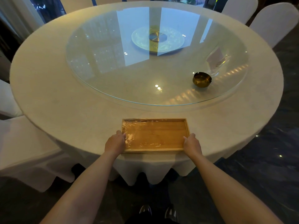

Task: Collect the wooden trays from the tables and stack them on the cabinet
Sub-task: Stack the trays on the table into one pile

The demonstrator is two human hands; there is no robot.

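A rectangular wooden tray (156, 135), wrapped in clear film, lies flat at the near edge of the round table (64, 101) with its cream cloth. My left hand (115, 143) grips the tray's left short side near the front corner. My right hand (191, 143) grips the right short side, fingers curled over the rim. The tray appears to rest on the cloth. No cabinet is in view.
A large glass turntable (113, 70) covers the table's middle, with a brass ashtray (202, 79) and a clear card stand (216, 62) at its right. White-covered chairs (24, 151) stand on the left and far right (275, 21). Dark floor lies to the right.
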